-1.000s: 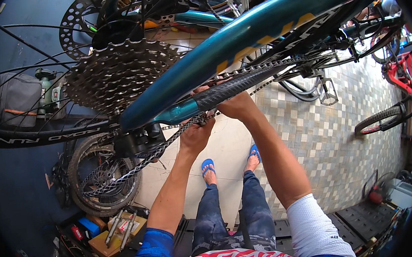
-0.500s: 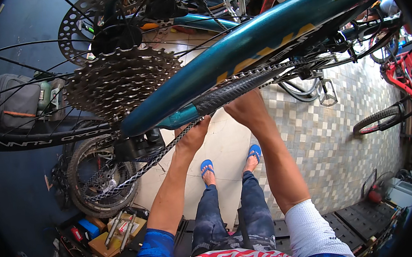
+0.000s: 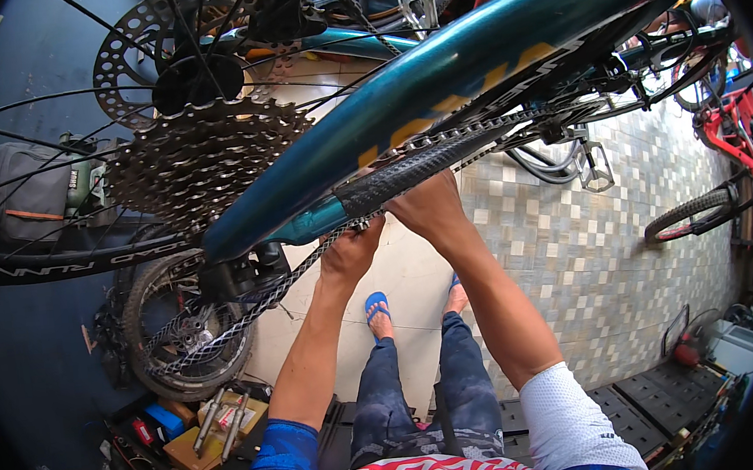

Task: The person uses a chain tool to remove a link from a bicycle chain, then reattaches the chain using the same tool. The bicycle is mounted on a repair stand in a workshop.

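Note:
A teal bicycle frame tube (image 3: 467, 43) crosses above my hands, with a black textured guard (image 3: 424, 168) along the stay below it. From the derailleur (image 3: 250, 268) a silver bicycle chain (image 3: 287, 283) slants up to the stay. My left hand (image 3: 351, 248) is closed, fingers curled at the chain just under the guard. Close beside it, my right hand (image 3: 428, 208) reaches up behind the guard, which hides its fingers. Left of the tube sits the dark cassette (image 3: 200, 165) on the spoked rear wheel (image 3: 66, 267); a disc rotor (image 3: 125, 78) shows behind.
On the left are a grey bag (image 3: 28, 194) and another bike's wheel (image 3: 183, 323). A bench with a cardboard box (image 3: 198, 447) and tools stands at lower left. Farther right, a red bicycle (image 3: 731, 137) stands on the tiled floor (image 3: 567, 263); a pedal (image 3: 594, 167) hangs nearer.
The teal frame, cassette and chain have shifted slightly left in view. Both hands have moved a little left with them, and my right forearm now covers more of my right foot.

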`<action>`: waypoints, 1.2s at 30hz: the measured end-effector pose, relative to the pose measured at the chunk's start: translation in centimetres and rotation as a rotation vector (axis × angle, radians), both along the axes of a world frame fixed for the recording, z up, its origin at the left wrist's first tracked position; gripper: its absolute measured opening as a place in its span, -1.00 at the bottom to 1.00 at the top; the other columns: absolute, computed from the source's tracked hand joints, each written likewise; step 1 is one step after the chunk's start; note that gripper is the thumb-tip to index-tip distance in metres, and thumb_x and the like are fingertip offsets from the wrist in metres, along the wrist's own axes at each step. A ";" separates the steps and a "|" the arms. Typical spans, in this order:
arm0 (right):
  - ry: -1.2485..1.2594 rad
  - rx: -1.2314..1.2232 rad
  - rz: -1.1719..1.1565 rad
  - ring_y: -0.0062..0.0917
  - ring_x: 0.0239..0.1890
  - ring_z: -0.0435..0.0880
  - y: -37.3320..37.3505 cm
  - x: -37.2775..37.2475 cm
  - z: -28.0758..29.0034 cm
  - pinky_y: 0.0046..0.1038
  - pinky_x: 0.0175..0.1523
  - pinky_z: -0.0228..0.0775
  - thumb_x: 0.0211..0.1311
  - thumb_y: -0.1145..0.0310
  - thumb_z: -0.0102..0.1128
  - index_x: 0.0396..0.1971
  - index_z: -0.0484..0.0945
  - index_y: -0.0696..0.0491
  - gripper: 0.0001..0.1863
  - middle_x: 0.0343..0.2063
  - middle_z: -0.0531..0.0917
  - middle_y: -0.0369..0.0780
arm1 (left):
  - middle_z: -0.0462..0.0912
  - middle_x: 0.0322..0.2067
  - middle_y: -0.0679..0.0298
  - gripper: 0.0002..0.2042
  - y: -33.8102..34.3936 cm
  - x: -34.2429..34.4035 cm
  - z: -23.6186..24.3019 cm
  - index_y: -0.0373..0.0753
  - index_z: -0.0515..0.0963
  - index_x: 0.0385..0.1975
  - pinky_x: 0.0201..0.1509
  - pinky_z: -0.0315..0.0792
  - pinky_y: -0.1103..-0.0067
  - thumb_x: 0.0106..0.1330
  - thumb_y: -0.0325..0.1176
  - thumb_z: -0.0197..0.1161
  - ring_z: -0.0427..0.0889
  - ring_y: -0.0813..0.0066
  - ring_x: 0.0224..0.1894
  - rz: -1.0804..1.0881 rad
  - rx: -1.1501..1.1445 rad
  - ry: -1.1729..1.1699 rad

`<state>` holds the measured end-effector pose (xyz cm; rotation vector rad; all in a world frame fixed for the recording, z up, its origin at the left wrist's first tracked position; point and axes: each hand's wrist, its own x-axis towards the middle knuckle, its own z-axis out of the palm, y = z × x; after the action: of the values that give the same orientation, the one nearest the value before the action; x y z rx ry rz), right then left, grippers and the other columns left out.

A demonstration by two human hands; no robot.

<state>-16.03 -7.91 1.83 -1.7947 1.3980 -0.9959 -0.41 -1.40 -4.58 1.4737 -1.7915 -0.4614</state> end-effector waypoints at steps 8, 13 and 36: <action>0.054 0.024 0.220 -0.30 -0.10 0.70 0.0 1.4 1.0 -0.31 -0.03 0.52 0.07 0.25 0.32 -0.18 0.74 -0.08 -0.72 -0.23 0.73 -0.24 | 0.60 -0.08 0.11 -0.65 -0.3 0.6 0.3 -0.21 0.54 0.06 0.12 0.43 0.29 0.30 -0.36 0.36 0.60 0.08 -0.02 0.016 -0.055 -0.262; 0.121 -0.189 0.500 -0.26 0.03 0.63 -1.3 -0.9 1.2 -0.28 0.09 0.48 0.09 0.38 0.23 -0.15 0.68 0.01 -0.71 -0.03 0.65 -0.19 | 0.68 -0.52 0.15 -0.76 -0.5 -0.2 1.8 -0.25 0.57 -0.18 -0.32 0.57 0.32 0.21 -0.39 0.43 0.71 0.09 -0.47 -0.004 -0.363 -0.471; 0.140 -0.044 0.217 -0.08 -0.30 0.63 2.1 -1.3 2.6 -0.12 -0.14 0.37 0.24 0.36 0.19 -0.38 0.73 0.07 -0.83 -0.47 0.67 -0.06 | 0.65 0.02 0.02 -0.59 -1.2 1.3 -2.1 -0.25 0.55 0.13 0.14 0.53 0.20 0.44 -0.11 0.20 0.66 0.03 0.06 0.050 -0.242 -0.423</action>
<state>-17.31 -5.83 4.39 -2.0326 1.2381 -0.8063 0.90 -2.57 -6.64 1.5154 -2.0419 0.1039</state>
